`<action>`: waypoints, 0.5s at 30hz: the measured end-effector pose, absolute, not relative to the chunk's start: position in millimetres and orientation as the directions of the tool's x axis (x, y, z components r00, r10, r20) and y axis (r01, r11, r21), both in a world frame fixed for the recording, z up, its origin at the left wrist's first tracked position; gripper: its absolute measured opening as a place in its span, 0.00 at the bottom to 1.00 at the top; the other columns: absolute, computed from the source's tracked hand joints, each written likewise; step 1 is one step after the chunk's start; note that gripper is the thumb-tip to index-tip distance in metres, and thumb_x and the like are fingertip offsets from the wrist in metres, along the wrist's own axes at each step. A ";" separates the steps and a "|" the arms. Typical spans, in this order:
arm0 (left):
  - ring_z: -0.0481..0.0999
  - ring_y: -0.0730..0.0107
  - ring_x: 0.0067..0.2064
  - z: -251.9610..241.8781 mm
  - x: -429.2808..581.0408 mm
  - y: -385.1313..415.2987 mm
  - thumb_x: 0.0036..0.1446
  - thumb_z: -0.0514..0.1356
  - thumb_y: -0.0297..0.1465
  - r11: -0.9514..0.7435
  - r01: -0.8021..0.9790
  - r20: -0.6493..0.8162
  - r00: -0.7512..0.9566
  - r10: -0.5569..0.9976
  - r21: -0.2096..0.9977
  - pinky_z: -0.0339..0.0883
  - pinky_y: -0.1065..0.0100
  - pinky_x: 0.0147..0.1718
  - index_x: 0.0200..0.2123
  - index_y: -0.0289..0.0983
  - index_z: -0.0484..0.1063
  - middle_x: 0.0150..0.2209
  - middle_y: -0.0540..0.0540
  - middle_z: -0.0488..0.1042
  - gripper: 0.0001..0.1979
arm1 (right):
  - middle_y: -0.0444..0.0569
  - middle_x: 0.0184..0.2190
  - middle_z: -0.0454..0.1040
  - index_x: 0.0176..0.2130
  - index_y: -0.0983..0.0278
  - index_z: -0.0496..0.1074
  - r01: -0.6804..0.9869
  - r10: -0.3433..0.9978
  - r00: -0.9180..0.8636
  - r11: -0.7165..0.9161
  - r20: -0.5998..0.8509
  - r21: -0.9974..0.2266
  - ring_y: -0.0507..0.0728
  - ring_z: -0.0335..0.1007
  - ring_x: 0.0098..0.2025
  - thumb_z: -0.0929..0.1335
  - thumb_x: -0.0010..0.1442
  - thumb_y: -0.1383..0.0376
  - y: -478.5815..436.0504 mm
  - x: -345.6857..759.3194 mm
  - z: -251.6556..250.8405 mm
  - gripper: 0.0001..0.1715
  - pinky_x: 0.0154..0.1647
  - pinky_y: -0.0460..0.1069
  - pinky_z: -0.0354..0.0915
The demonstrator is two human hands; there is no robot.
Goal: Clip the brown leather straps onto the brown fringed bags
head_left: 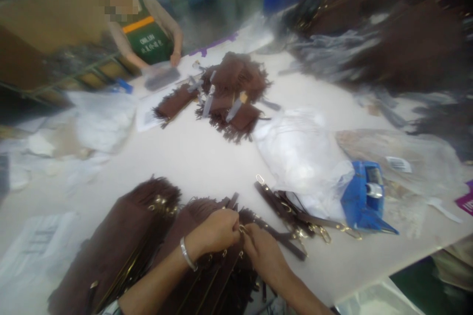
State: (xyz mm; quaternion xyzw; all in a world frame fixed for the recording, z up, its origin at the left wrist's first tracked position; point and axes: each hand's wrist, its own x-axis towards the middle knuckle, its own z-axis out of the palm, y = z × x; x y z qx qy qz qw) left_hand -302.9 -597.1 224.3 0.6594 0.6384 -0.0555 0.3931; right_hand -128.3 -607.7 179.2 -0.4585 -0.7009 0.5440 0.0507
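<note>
My left hand [220, 229], with a silver bracelet at the wrist, is closed in a pinch at a small gold metal clasp [243, 229]. Meeting it there, my right hand [264, 251] has its fingers closed on the same clasp. Below both hands lie dark brown fringed bags [192, 226] with gold zips, and another stack of brown bags [111, 231] rests to the left. Brown straps with gold hooks [291, 211] lie in a pile just right of my hands. What hangs from the clasp is partly hidden by my fingers.
A blue tape dispenser [364, 197] stands at the right beside a white plastic bag [303, 147]. Small brown fringed pouches [236, 78] are heaped mid-table. Across the table a person in a green apron [151, 39] handles a plastic-wrapped item. Blurred brown goods [417, 44] fill the far right.
</note>
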 end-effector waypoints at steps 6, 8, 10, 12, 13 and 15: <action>0.73 0.63 0.33 223.4 -299.8 -596.4 0.51 0.55 0.26 0.053 0.918 -0.570 0.198 0.798 0.393 0.62 0.67 0.31 0.29 0.38 0.71 0.30 0.46 0.76 0.05 | 0.52 0.34 0.76 0.38 0.64 0.65 0.644 0.692 -0.556 0.008 -0.461 -0.765 0.57 0.73 0.36 0.57 0.66 0.65 -610.1 -133.4 186.2 0.11 0.33 0.48 0.56; 0.74 0.63 0.34 221.0 -298.4 -598.8 0.53 0.54 0.25 0.027 0.928 -0.550 0.196 0.812 0.372 0.63 0.67 0.33 0.30 0.37 0.70 0.31 0.45 0.76 0.06 | 0.52 0.34 0.76 0.37 0.64 0.65 0.662 0.689 -0.546 0.006 -0.476 -0.750 0.57 0.73 0.35 0.57 0.66 0.65 -610.8 -134.6 187.0 0.10 0.32 0.48 0.55; 0.75 0.62 0.35 219.2 -296.4 -601.2 0.55 0.52 0.25 0.016 0.938 -0.541 0.187 0.820 0.347 0.65 0.65 0.35 0.30 0.37 0.70 0.33 0.43 0.76 0.07 | 0.53 0.34 0.76 0.37 0.64 0.65 0.673 0.687 -0.544 0.014 -0.482 -0.739 0.57 0.73 0.35 0.57 0.66 0.65 -611.0 -135.9 187.2 0.10 0.32 0.48 0.55; 0.75 0.60 0.36 219.2 -294.4 -602.6 0.56 0.51 0.26 0.010 0.947 -0.539 0.175 0.824 0.321 0.66 0.64 0.37 0.31 0.36 0.70 0.34 0.42 0.76 0.08 | 0.53 0.35 0.76 0.37 0.65 0.65 0.680 0.689 -0.544 0.028 -0.479 -0.733 0.58 0.73 0.36 0.57 0.66 0.65 -610.8 -137.5 186.9 0.10 0.32 0.48 0.55; 0.76 0.59 0.37 219.9 -293.4 -602.8 0.57 0.51 0.26 0.006 0.951 -0.543 0.172 0.822 0.310 0.66 0.63 0.37 0.32 0.36 0.70 0.34 0.41 0.76 0.08 | 0.53 0.35 0.76 0.38 0.65 0.65 0.682 0.689 -0.546 0.034 -0.477 -0.731 0.58 0.74 0.36 0.57 0.66 0.65 -610.6 -138.1 186.8 0.10 0.32 0.48 0.55; 0.76 0.58 0.37 221.5 -292.0 -602.5 0.57 0.50 0.25 -0.005 0.956 -0.554 0.174 0.814 0.293 0.67 0.61 0.38 0.32 0.35 0.70 0.34 0.39 0.76 0.09 | 0.54 0.35 0.77 0.38 0.65 0.65 0.693 0.685 -0.545 0.044 -0.483 -0.720 0.59 0.74 0.37 0.57 0.66 0.65 -610.0 -138.8 187.1 0.10 0.32 0.48 0.55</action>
